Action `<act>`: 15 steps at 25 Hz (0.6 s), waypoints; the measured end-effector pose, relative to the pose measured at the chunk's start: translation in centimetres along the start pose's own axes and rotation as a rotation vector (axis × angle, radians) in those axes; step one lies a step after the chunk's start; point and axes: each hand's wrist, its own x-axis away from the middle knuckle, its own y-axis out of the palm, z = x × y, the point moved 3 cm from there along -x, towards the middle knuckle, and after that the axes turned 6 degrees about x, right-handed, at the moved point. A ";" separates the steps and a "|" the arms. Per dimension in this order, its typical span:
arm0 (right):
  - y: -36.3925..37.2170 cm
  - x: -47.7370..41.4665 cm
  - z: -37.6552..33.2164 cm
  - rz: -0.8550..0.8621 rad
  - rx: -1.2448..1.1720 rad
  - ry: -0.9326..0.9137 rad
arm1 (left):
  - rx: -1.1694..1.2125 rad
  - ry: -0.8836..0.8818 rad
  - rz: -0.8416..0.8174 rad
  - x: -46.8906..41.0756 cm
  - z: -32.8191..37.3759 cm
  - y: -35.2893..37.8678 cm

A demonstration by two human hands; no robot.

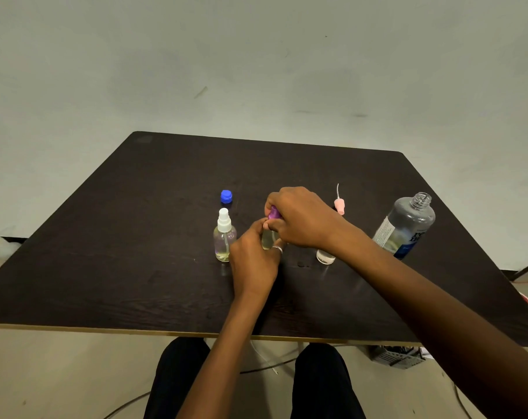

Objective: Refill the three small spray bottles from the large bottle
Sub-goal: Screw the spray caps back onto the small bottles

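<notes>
Head view: left hand [253, 261] gripped the middle spray bottle [268, 240] at worktop [135, 237] centre; right hand [299, 219] pinched its purple cap [274, 212]. Risk, judged: right forearm crossed above the uncapped small bottle [325, 257]; a dip could topple and spill it.

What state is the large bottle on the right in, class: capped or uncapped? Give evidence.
Uncapped. The large bottle shows a bare threaded neck; a blue cap sits apart on the table.

Bare forearms [407, 297]; a silver ring [277, 248] on the left hand [253, 261]; black trousers [178, 379] over both knees
</notes>
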 end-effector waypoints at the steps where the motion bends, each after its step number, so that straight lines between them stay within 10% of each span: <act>1: 0.0 0.1 0.0 0.001 0.004 0.000 | 0.000 -0.005 0.002 0.1 0.0 0.1; 15: -8.2 3.0 5.5 0.125 0.007 0.125 | -0.121 0.058 0.074 7.3 2.9 0.2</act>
